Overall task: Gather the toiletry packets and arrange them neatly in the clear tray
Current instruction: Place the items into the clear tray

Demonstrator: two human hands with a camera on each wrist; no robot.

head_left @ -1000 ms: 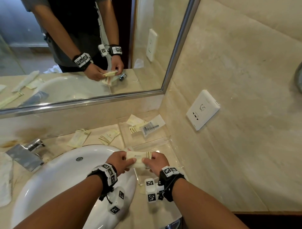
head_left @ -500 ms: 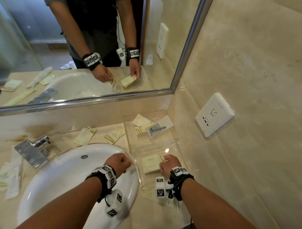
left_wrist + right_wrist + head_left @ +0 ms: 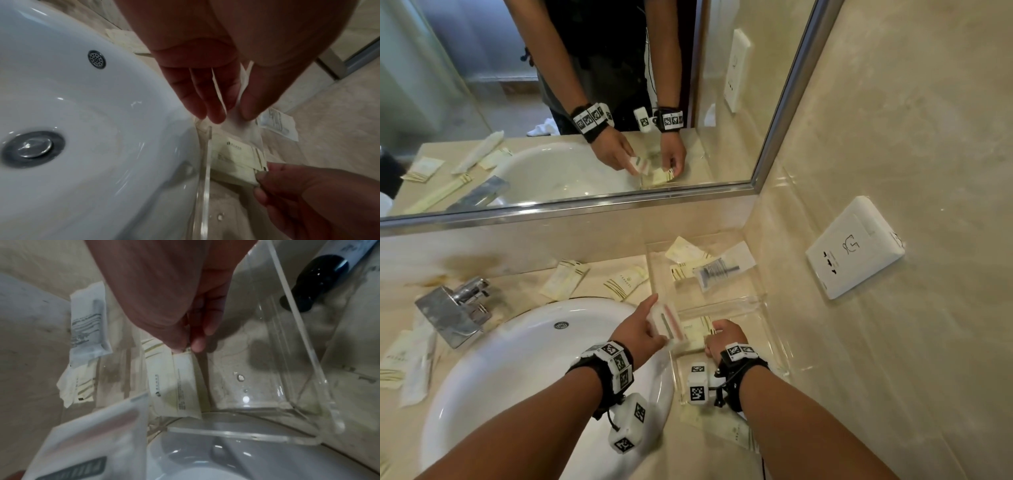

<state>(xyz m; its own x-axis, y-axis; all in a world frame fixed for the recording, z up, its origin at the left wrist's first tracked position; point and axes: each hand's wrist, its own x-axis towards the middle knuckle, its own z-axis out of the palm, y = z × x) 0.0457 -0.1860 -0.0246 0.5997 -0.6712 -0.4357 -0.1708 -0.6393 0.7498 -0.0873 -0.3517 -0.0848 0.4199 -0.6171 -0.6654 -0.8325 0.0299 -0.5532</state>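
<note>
A clear tray stands on the counter right of the sink. Inside it lies a cream packet. My right hand pinches that packet's near edge between thumb and finger, low in the tray. The right wrist view shows the pinch on the cream packet beside the tray wall. My left hand holds a white packet with a red and grey stripe just over the tray's left edge. Thumb and fingertips pinch the white packet.
Several cream packets lie in the wall corner behind the tray. More packets lie behind the white sink, left of it and under my right wrist. A faucet and wall socket flank the area.
A second ago both hands held the cream packet above the tray. It now lies in the tray under my right hand, and my left hand has come back holding a white striped packet.
</note>
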